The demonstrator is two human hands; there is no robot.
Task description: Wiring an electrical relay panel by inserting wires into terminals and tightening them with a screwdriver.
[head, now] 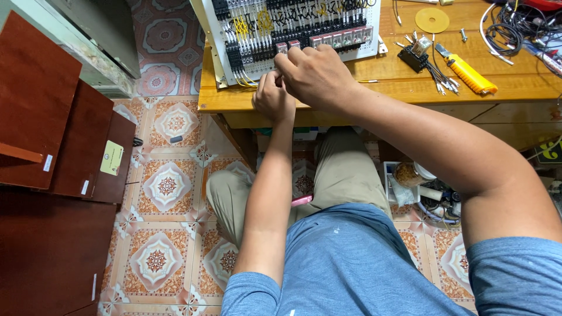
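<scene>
Panel: white wiring board [293, 29] with black terminals and yellow leads leans on your wooden bench [374, 88].
Right hand: your right hand [316, 73] pinches a relay at the board's lower row.
Left hand: your left hand [274, 96] curls just below; grasp unclear.
Bench right: yellow utility knife [468, 73], loose black relay [414, 55].

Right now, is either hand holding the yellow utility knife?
No, the yellow utility knife lies apart on the table; both hands work at the white wiring panel.
</scene>
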